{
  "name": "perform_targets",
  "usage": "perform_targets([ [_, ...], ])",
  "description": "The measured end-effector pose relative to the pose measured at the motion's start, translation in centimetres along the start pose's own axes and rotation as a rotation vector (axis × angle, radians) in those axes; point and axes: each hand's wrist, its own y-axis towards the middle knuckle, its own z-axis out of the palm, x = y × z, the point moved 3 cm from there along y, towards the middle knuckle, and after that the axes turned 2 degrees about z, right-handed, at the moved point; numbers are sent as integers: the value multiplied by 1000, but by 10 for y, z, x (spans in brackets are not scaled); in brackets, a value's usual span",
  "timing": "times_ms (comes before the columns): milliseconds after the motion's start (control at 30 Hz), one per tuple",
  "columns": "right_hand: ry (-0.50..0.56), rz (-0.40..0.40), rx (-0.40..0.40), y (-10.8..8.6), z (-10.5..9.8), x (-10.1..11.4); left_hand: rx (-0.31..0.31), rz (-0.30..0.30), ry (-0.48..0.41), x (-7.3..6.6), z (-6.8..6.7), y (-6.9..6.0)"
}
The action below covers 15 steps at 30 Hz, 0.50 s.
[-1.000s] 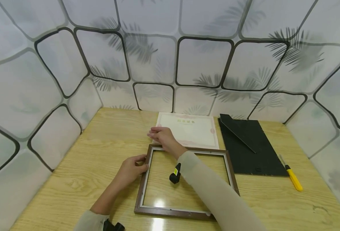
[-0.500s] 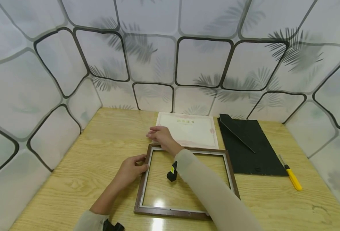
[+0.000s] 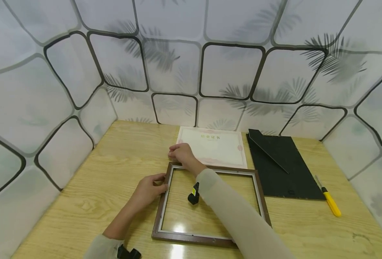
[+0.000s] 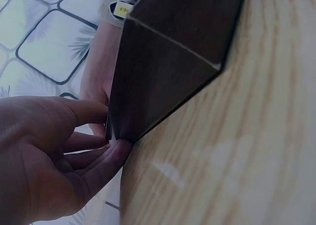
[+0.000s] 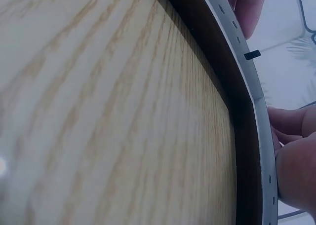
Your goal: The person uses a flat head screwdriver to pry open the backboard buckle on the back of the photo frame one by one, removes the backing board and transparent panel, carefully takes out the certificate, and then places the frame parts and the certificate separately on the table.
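Observation:
A brown picture frame point(image 3: 160, 216) with a silver inner edge lies on the wooden table, and bare wood shows through its opening. My left hand point(image 3: 147, 190) holds the frame's left side, thumb and forefinger at the edge; the left wrist view shows this left hand point(image 4: 54, 156) at a corner. Reaching across the opening, my right hand point(image 3: 183, 154) has its fingers loosely extended past the far edge, close to the left border of a printed certificate point(image 3: 213, 147). Its thumb is hidden. In the right wrist view, fingertips of the right hand point(image 5: 251, 10) lie beyond the rim.
To the right lies a black backing board point(image 3: 288, 172) with its stand flap point(image 3: 265, 147). Beside it is a screwdriver point(image 3: 331, 203) with a yellow handle. A patterned cloth wall point(image 3: 174, 64) encloses the table at the back and sides.
The right forearm has shifted very slightly to the left. Both hands otherwise keep their places, and the frame stays put; the head view tilts a little.

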Motion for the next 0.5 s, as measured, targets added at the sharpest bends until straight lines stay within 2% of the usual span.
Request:
perform_targets([
  [200,-10,-31,-61,-4,-1,0,4,6,4,-1,1,1],
  [333,-78,-110,-77,-8,2,3,0,0,11,-1,-2,-1],
  [500,-181,-202,-51,-22,1,15,-6,-4,33,2,-7,-4],
])
